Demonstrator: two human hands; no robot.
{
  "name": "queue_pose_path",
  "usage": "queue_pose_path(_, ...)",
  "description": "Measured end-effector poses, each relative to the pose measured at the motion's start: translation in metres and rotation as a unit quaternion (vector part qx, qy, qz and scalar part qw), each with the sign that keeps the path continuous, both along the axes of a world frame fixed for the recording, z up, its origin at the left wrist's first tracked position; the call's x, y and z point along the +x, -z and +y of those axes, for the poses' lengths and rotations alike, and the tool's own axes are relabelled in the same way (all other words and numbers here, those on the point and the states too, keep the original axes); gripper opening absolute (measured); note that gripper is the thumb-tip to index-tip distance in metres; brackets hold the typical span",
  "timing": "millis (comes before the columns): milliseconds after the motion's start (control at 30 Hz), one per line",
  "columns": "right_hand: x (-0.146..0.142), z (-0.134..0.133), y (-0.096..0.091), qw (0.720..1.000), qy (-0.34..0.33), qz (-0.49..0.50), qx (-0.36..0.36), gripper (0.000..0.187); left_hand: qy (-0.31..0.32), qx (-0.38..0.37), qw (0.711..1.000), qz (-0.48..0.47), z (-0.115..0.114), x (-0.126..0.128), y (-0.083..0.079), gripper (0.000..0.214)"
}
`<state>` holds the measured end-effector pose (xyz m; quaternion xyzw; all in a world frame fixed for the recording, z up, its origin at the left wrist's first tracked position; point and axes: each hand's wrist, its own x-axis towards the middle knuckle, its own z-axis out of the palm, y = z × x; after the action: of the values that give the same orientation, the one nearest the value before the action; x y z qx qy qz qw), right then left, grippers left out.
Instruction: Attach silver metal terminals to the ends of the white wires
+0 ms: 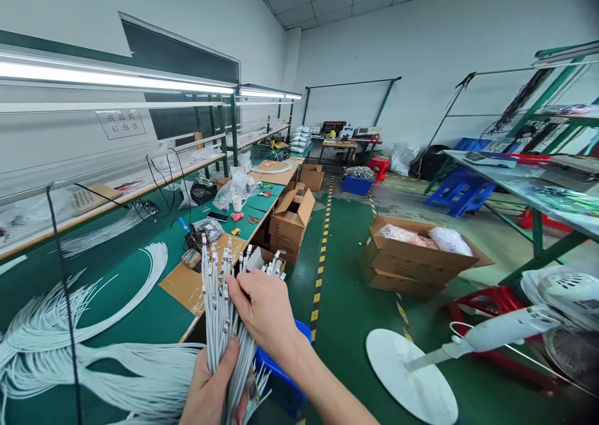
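A thick bundle of white cables with small connectors at the upper ends stands upright in front of me. My left hand is closed round the lower part of the bundle, thumb across the front. Higher up, my right hand is closed on cables near the connector ends, its fingertips partly hidden among them. More white cables lie in a large heap on the green workbench to the left, with another curved bunch behind them.
On the bench are a white mug, red scissors, a phone and a cardboard sheet. Cardboard boxes stand beside it. A blue stool is below my hands; a toppled white fan lies right.
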<state>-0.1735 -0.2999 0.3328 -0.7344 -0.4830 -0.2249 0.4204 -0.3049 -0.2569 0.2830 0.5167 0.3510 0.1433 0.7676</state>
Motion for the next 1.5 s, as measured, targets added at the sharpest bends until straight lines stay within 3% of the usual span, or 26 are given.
queue_pose_path(200, 0.005, 0.008, 0.004, 1.000, 0.015, -0.020, 0.019, 0.048, 0.007, -0.002, 1.000, -0.008, -0.002, 0.002, -0.002, 0.071)
queue_pose_path(400, 0.004, 0.010, 0.012, 0.996, 0.013, -0.023, 0.082, 0.041, 0.019, -0.008, 1.000, -0.009, 0.001, 0.003, -0.001, 0.070)
queue_pose_path(533, 0.014, 0.008, 0.000, 0.991, 0.036, -0.010, 0.131, 0.046, 0.019, -0.013, 1.000, 0.006, 0.000, 0.004, -0.001, 0.071)
queue_pose_path(733, 0.055, 0.005, -0.029, 0.983, 0.086, 0.052, 0.155, 0.057, 0.017, -0.019, 0.999, 0.022, -0.002, 0.004, 0.000, 0.071)
queue_pose_path(867, 0.058, -0.003, -0.037, 0.985, 0.047, 0.117, 0.115, 0.059, 0.010, -0.024, 1.000, 0.016, 0.000, 0.004, 0.000, 0.071)
queue_pose_path(1067, 0.044, -0.025, -0.040, 0.983, -0.090, 0.156, 0.038, 0.030, -0.009, -0.039, 0.999, 0.010, 0.002, 0.004, 0.000, 0.069)
queue_pose_path(1200, 0.044, -0.032, -0.037, 0.970, -0.164, 0.179, 0.018, 0.027, -0.013, -0.039, 0.999, 0.018, 0.001, 0.003, 0.000, 0.070)
queue_pose_path(1333, 0.046, -0.023, -0.025, 0.963, -0.156, 0.212, 0.050, 0.032, -0.016, -0.044, 0.999, 0.024, 0.000, 0.002, 0.002, 0.071)
queue_pose_path(1500, 0.044, -0.013, -0.018, 0.962, -0.087, 0.230, 0.116, 0.033, -0.014, -0.063, 0.998, 0.015, 0.003, -0.003, 0.003, 0.059)
